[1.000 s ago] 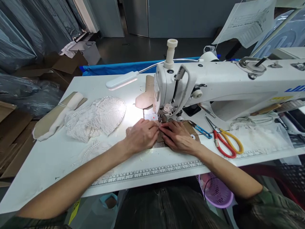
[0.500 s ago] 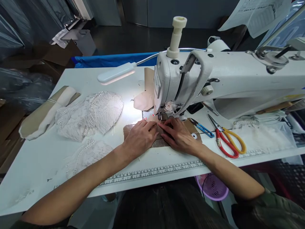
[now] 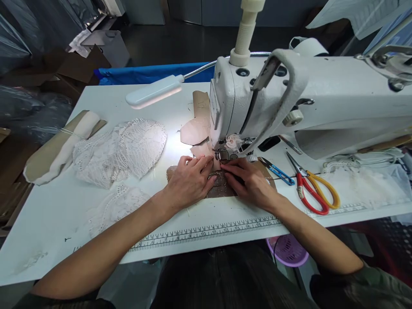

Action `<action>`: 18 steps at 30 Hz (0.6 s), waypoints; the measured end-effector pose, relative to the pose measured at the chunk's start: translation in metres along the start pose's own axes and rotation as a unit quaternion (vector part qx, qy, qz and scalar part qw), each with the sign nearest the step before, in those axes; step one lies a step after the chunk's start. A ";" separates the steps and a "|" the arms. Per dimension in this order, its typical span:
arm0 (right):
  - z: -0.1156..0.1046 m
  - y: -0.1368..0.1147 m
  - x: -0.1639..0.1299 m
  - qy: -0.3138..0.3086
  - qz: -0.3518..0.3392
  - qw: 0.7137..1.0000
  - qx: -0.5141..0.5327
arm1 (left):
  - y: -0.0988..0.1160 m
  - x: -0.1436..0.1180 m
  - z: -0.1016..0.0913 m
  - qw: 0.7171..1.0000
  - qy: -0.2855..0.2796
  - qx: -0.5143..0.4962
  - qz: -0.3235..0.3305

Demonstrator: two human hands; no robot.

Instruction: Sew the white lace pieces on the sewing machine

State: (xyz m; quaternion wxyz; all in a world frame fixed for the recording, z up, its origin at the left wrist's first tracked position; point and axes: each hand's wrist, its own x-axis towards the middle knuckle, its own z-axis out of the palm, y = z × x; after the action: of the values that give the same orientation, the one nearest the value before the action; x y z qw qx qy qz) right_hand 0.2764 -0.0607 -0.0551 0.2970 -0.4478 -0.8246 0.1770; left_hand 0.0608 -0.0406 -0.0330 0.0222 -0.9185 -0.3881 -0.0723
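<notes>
By the foot of the sewing machine [image 3: 222, 103], pale pink cloth [image 3: 202, 149] lies at and just past the fingers of your left hand [image 3: 189, 178] and right hand [image 3: 250, 179]. Both palms face down, fingers bent; whether they pinch it doesn't show. Holey white lace [image 3: 141, 143] sits left on the counter [image 3: 58, 214].

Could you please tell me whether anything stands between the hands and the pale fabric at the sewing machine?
Nothing visible does: the left hand and right hand reach the pale fabric directly, by the sewing machine. The blue snips and scissors lie off to the right, out of the way.
</notes>
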 end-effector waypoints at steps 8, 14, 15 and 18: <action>-0.003 0.001 0.001 0.028 0.077 0.995 0.053 | -0.005 0.007 0.000 0.999 -0.026 -0.009 -0.025; -0.005 0.002 0.001 0.034 0.100 0.993 0.055 | -0.013 0.012 -0.001 0.999 -0.032 -0.007 -0.032; -0.006 0.003 0.002 0.033 0.102 0.993 0.056 | -0.014 0.013 -0.002 0.999 -0.034 -0.007 -0.034; -0.007 0.006 0.004 0.032 0.113 0.991 0.065 | -0.018 0.014 -0.005 0.999 -0.040 -0.004 -0.038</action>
State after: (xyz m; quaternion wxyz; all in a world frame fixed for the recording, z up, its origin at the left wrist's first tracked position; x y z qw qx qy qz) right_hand 0.2833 -0.0541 -0.0517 0.3297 -0.5235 -0.7456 0.2478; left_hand 0.0571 -0.0186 -0.0267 0.0007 -0.9055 -0.4226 -0.0380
